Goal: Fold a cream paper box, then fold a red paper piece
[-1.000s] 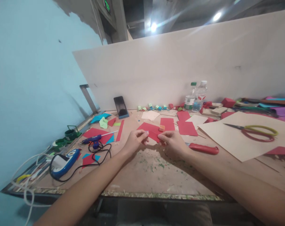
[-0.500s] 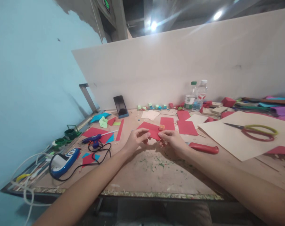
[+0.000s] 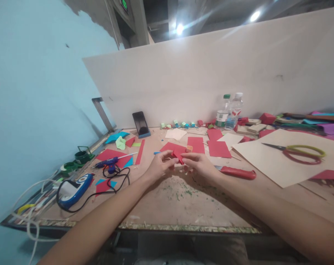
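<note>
Between my hands, over the middle of the table, is a small piece of red paper, bent or rolled along its length. My left hand pinches its left side between thumb and fingers. On the other side my right hand grips the right end. Just behind lies a flat red sheet with a small orange block at its right. A knife with a red handle rests beside my right wrist, its blade partly hidden by the hand.
Scissors lie on a cream sheet at the right. To the left are a blue glue gun, its black cord and a power strip. A phone and two bottles stand at the back.
The red paper, flat and wide before, is now bent into a narrower shape between my fingers. My hands have come slightly closer together.
</note>
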Demonstrator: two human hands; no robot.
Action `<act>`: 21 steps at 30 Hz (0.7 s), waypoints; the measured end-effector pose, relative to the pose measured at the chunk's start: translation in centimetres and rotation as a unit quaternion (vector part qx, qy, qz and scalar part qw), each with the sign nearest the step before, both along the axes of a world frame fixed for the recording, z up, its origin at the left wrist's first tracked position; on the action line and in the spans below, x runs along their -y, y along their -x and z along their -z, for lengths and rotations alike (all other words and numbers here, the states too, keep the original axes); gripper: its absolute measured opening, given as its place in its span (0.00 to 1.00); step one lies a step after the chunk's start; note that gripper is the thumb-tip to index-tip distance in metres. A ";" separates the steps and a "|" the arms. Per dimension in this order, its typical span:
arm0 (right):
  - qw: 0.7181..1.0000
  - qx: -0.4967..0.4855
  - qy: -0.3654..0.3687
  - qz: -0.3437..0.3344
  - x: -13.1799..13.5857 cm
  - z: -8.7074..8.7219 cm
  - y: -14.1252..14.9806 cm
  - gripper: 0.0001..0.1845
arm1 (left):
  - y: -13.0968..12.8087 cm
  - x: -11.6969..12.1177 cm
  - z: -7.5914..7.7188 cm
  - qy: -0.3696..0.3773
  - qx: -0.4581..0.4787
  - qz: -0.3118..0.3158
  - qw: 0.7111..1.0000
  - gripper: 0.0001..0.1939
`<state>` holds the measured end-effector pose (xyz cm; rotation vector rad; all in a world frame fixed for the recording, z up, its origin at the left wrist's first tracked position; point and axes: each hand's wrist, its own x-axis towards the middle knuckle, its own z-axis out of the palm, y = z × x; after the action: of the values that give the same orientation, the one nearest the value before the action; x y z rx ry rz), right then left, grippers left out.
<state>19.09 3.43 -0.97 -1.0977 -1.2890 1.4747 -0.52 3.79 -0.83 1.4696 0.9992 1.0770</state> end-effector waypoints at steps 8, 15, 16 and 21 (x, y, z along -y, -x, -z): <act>0.998 0.045 -0.025 -0.047 0.4 -0.7 0.3 0.18 | -0.1 -0.1 -0.1 -0.019 -0.023 -0.004 1.000 0.17; 0.998 0.042 -0.014 -0.035 0.2 -0.4 0.2 0.12 | 0.3 -0.2 0.3 -0.046 -0.033 -0.018 0.998 0.13; 0.998 0.043 -0.012 -0.033 0.2 -0.4 0.2 0.11 | 0.3 -0.3 0.4 -0.050 -0.034 -0.018 0.998 0.13; 0.998 0.055 -0.011 -0.023 0.0 -0.3 0.3 0.08 | 0.2 -0.5 0.5 -0.063 -0.036 -0.017 0.997 0.11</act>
<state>18.76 3.38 -0.65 -1.1560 -1.4125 1.4460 -0.75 4.29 -1.29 1.6073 1.0263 1.1358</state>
